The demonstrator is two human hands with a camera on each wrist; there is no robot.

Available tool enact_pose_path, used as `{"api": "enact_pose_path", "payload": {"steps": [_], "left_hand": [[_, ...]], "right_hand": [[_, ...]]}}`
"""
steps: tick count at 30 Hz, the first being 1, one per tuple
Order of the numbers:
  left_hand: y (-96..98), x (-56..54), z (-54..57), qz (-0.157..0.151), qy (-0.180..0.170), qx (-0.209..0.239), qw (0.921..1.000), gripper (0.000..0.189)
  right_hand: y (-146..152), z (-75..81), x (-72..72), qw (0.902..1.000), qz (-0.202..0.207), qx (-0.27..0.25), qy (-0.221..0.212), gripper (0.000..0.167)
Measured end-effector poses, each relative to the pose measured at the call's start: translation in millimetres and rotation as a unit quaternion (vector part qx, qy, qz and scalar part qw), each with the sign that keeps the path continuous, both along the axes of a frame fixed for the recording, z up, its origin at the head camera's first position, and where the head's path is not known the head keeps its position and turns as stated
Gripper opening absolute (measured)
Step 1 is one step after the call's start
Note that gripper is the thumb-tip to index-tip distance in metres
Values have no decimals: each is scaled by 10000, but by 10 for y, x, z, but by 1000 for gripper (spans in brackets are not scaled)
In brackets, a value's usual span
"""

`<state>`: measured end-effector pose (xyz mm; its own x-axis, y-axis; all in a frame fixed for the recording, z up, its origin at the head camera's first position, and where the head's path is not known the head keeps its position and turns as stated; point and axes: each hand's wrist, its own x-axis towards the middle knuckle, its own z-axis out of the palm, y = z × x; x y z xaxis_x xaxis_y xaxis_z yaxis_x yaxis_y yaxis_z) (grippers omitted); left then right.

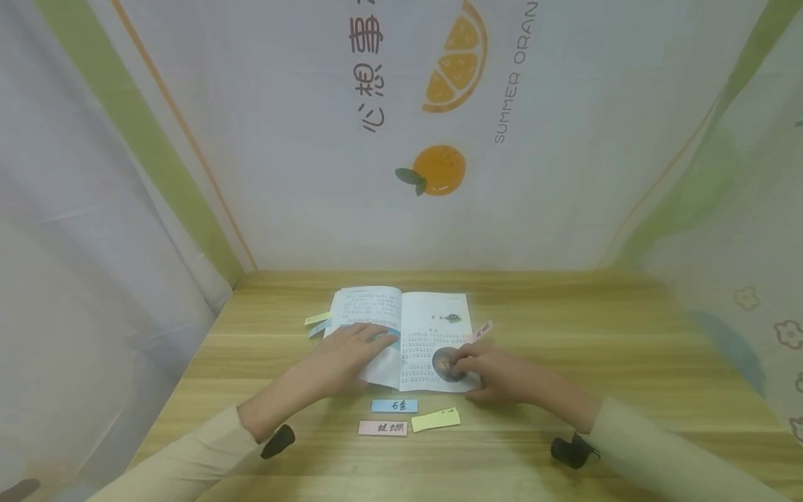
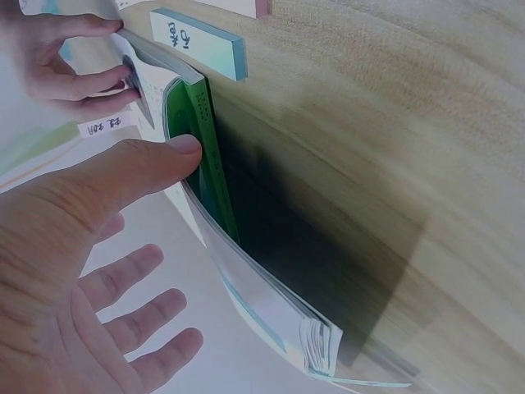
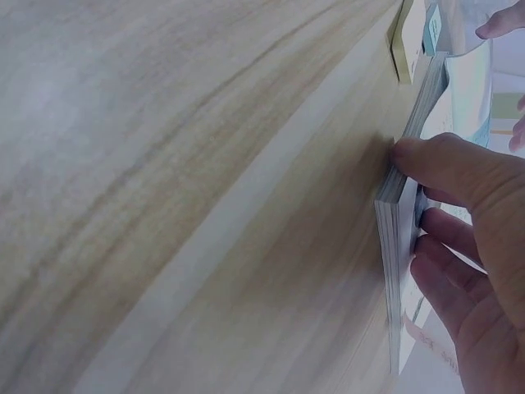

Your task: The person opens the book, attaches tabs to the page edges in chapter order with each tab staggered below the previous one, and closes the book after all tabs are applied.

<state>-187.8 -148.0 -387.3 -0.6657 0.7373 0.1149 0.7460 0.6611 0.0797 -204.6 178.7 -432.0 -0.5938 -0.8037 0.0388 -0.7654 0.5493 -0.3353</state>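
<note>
An open book (image 1: 433,307) lies on the wooden table, with printed text and a round picture on its right page. My left hand (image 1: 348,352) is over the left page with its fingers spread fairly straight. In the left wrist view its thumb (image 2: 156,160) touches the lower edge of the pages, which bow up from the table. At the lower right corner, my right hand (image 1: 502,376) holds the book, thumb against the bottom edge and curled fingers on the page. A pink tab (image 1: 482,330) sticks out at the right, yellow (image 1: 317,318) and blue (image 1: 320,328) tabs at the left.
In front of the book lie a blue sticky-note pad (image 1: 394,406), a pink pad (image 1: 383,428) and a yellow pad (image 1: 436,419), each with handwriting. A printed curtain (image 1: 314,209) hangs behind the wooden table (image 1: 533,307).
</note>
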Motion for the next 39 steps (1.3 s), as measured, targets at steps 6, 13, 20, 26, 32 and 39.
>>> {"api": "enact_pose_path", "payload": {"steps": [6,13,20,26,32,39], "left_hand": [[9,9,22,-14,58,-2,10000,79],[25,10,43,10,36,-73,10000,80],[38,10,60,19,44,-106,9999,80],[48,16,78,53,56,-115,9999,80],[52,11,79,-1,171,-177,9997,79],[61,4,79,-19,258,-278,9993,79]], "right_hand": [[-39,-2,-15,10000,63,20,-9,32],[-61,-7,-26,9998,151,5,122,29],[-36,-42,-41,9998,166,17,136,29],[-22,-52,-48,9996,225,-32,193,29],[-26,-48,-36,9994,249,-58,242,30],[-40,-40,-22,9997,133,2,192,33]]}}
